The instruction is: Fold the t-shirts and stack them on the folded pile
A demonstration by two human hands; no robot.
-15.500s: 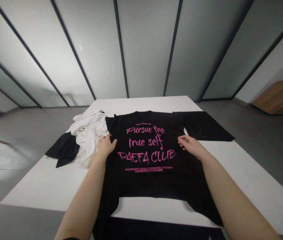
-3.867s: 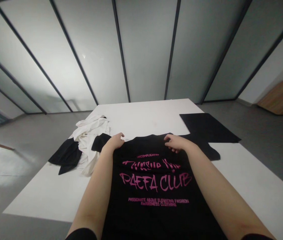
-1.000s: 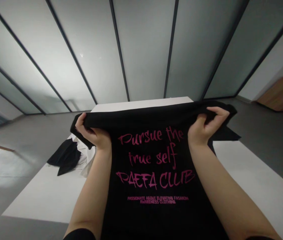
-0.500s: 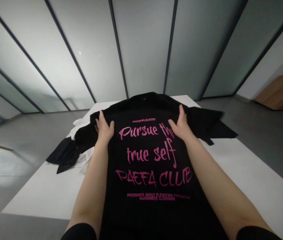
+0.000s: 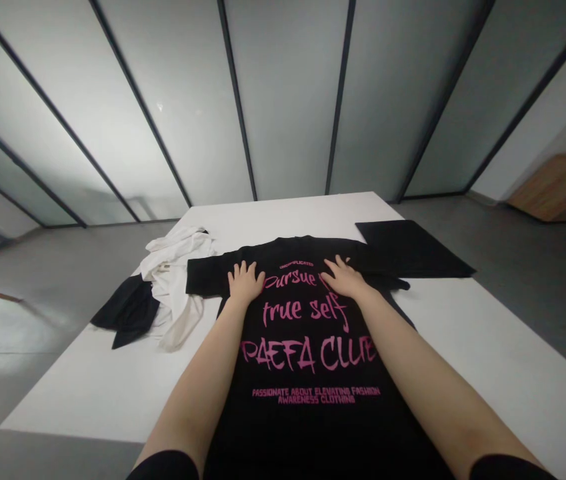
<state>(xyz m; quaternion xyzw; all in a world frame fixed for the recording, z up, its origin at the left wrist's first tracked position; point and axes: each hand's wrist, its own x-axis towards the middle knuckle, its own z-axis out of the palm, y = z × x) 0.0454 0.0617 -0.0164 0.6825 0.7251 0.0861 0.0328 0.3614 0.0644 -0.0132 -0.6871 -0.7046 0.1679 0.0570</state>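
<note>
Workpiece: black T-shirt (image 5: 307, 440), face up on the white counter (image 5: 83, 393), in front of the person; the pink print (image 5: 307, 353) is readable except where the hands cover it. The lower end runs out of view.
Change: half a second ago the upper part was raised between the hands; it now lies down on the counter, with the collar edge toward the far side.
Effect: judged from this, the shirt is largely laid out; the remaining work appears to be levelling the shoulders and sleeves.
Left hand (image 5: 247, 281): palm down on the upper chest, beside the first printed line; fingers spread, gripping nothing.
Right hand (image 5: 345, 277): palm down on the opposite side of the chest, over the end of that line; fingers extended and apart, no grip visible.
Left sleeve (image 5: 207, 275): extended outward, reaching the white garments (image 5: 177, 260).
Right sleeve: black against the dark folded cloth (image 5: 415, 248); the boundary is hard to tell.
Side heap: white garments, crumpled, with a dark garment (image 5: 127, 310) at the near side.
Containers: no open container in view. Wooden furniture (image 5: 557, 187) stands at the right; its contents, if any, cannot be seen.
</note>
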